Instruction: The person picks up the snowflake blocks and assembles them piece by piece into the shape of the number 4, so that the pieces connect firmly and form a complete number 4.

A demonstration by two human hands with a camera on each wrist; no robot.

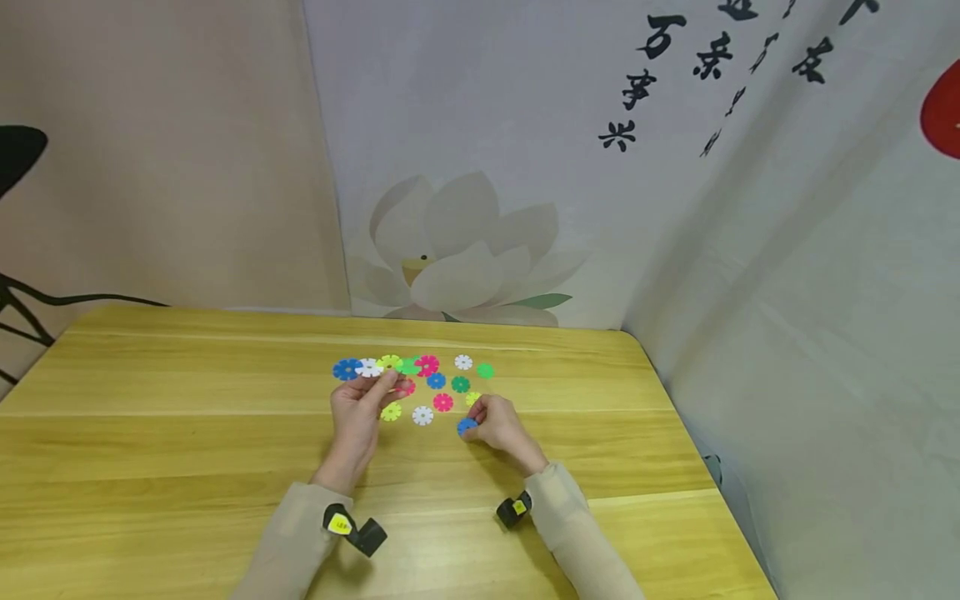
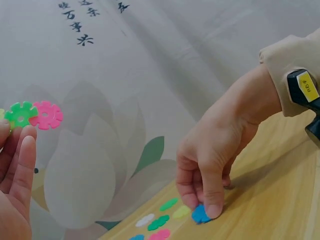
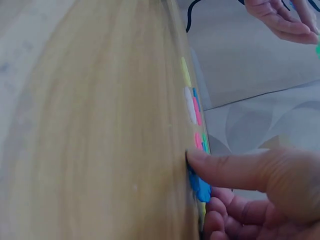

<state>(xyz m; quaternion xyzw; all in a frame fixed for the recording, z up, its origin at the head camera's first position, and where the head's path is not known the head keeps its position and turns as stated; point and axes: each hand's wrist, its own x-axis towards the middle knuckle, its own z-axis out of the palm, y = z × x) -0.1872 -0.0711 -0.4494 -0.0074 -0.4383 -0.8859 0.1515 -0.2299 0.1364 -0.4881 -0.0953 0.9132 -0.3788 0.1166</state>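
Observation:
My left hand [image 1: 358, 417] pinches a row of joined notched plastic discs and holds it up over the table. From left to right the row shows a blue disc [image 1: 347, 369], a white disc [image 1: 368, 367], a yellow disc [image 1: 389, 362], a green disc [image 1: 409, 367] and a pink disc [image 1: 427, 365]. To the right, my right hand [image 1: 501, 427] pinches a single blue disc [image 2: 201, 214] between thumb and fingers, low at the tabletop. In the right wrist view the thumb covers part of that blue disc [image 3: 201, 189].
Loose discs lie beyond and between the hands, among them a white disc [image 1: 423, 415], a pink disc [image 1: 443, 402] and a dark green disc [image 1: 461, 384]. The wooden table [image 1: 187, 467] ends at a printed cloth backdrop [image 1: 465, 125]. More cloth hangs along its right side.

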